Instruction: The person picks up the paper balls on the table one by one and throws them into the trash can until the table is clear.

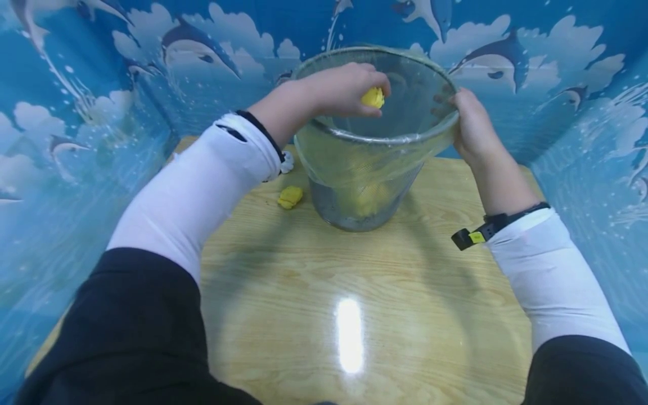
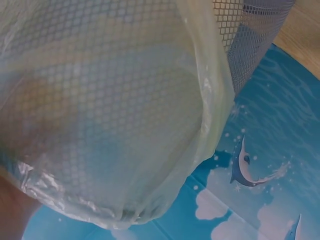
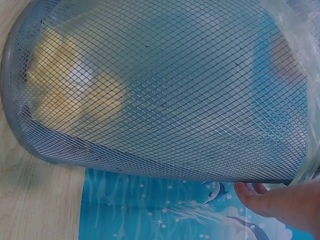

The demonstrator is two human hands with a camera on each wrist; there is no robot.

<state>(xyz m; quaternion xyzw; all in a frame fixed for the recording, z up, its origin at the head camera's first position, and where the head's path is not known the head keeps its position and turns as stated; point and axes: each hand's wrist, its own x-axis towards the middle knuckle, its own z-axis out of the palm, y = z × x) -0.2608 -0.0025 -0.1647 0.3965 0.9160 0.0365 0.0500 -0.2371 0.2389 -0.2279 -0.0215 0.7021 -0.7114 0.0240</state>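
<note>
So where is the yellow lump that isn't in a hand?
In the head view the loose yellow lump lies on the wooden table, just left of the mesh bin's base and below the left forearm.

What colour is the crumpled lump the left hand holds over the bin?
Yellow. The crumpled lump in the left hand shows best in the head view.

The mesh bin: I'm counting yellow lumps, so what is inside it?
Inside the mesh bin, yellowish shapes show blurrily through its plastic liner; their number is unclear. The left hand holds one yellow lump above it.

Grey metal mesh bin (image 1: pixel 354 208) (thin glossy plastic liner (image 1: pixel 364 157)); glossy wooden table (image 1: pixel 304 315).
</note>
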